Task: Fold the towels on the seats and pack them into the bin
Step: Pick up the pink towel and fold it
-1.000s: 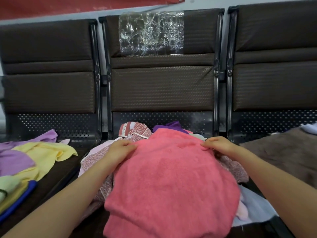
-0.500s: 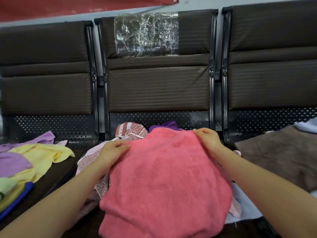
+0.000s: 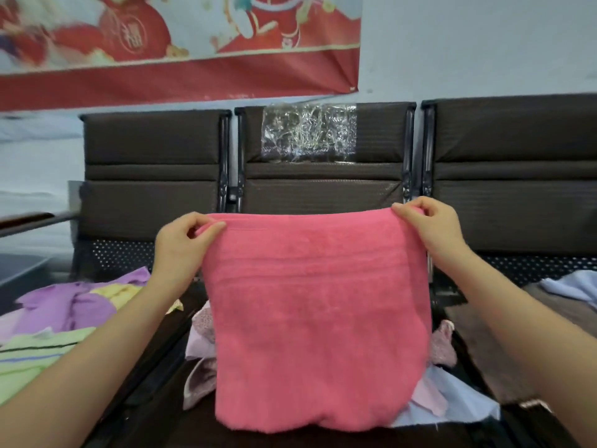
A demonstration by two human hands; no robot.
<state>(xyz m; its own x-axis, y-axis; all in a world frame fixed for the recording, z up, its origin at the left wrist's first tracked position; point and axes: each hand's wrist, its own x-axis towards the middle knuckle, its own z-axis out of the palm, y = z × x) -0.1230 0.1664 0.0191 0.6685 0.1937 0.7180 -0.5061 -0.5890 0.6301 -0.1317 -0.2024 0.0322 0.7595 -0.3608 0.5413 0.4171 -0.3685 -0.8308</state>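
Soft even indoor light, blurred wall banner (image 3: 181,46), wide-angle edge bowing

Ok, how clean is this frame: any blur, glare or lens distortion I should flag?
Head view: the banner top left is smeared by motion blur; the pink towel and both hands, left hand and right hand, are fairly sharp. The plastic film on the middle seat back shows glare. Wide-angle bending tilts the seat frames near the edges. Lighting is even, without hard shadows.

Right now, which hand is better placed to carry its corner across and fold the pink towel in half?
Neither clearly: left hand and right hand each pinch a top corner of the pink towel.
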